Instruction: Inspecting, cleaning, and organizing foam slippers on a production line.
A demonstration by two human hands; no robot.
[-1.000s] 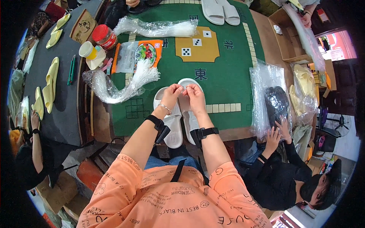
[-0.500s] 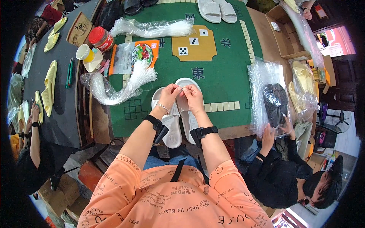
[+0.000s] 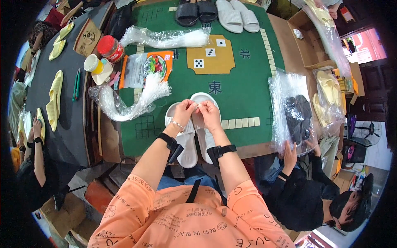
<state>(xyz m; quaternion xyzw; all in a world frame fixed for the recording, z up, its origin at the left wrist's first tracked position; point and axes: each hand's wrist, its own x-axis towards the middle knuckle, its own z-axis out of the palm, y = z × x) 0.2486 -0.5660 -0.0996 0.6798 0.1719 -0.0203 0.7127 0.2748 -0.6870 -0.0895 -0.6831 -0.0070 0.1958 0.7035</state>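
A pair of light grey slippers lies side by side at the near edge of a green table mat, toes pointing away from me. Above their straps, my left hand and my right hand meet with fingertips pinched together. Whatever is between the fingers is too small to make out. To the left, a bundle of thin white plastic strands spills out of its clear bag. Another bagged bundle lies farther back.
An orange food packet, a red-lidded jar and a yellow-and-white container stand at left. Black slippers and a grey pair sit at the far edge. On the right, a co-worker's hands touch bagged black slippers.
The view has tilted slightly, so the table sits lower and more of the far black slippers shows. My hands stay pinched together over the grey slippers.
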